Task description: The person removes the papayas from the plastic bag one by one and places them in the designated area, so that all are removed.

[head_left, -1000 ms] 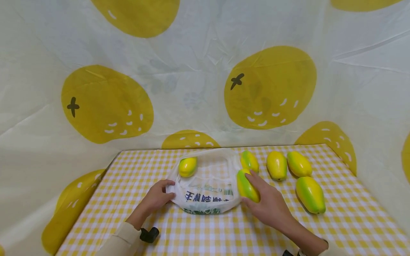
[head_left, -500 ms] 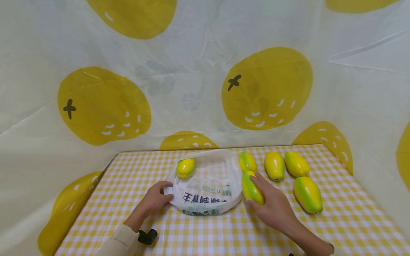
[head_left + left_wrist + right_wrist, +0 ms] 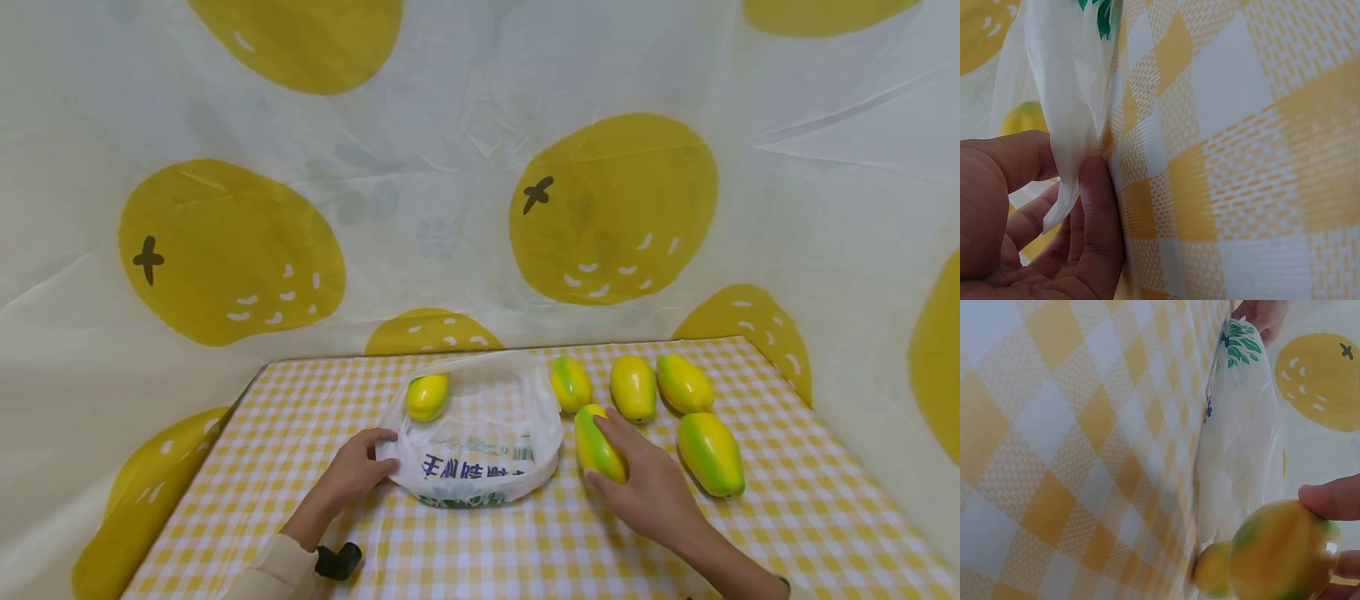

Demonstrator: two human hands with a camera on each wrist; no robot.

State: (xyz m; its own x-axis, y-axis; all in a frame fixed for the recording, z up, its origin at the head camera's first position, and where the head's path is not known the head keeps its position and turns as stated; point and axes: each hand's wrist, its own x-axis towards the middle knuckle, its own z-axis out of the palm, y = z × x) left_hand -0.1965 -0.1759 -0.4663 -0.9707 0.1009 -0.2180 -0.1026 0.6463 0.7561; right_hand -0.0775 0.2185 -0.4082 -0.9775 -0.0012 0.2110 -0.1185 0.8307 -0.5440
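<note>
A white plastic bag [image 3: 540,442] with green and dark print lies on the table with its mouth spread wide. One yellow-green papaya [image 3: 427,397] sits at the left inside it. My left hand [image 3: 351,472] pinches the bag's left rim between thumb and fingers; in the left wrist view a fold of the bag [image 3: 1066,125] runs between them. Just right of the bag, my right hand [image 3: 651,492] grips another papaya [image 3: 598,443] from its right side. In the right wrist view this held papaya [image 3: 1282,553] appears close up, apart from the bag.
Right of the bag stand more papayas: one close behind the held one [image 3: 572,384], a pair [image 3: 633,388] at the back, and one nearer [image 3: 711,454]. A yellow-and-white checked cloth [image 3: 480,558] covers the table. Behind it hangs a fruit-print curtain [image 3: 450,183].
My right hand has drawn the held papaya rightward, away from the bag's rim, opening a gap. The left hand keeps its pinch on the bag. The head view has turned slightly right.
</note>
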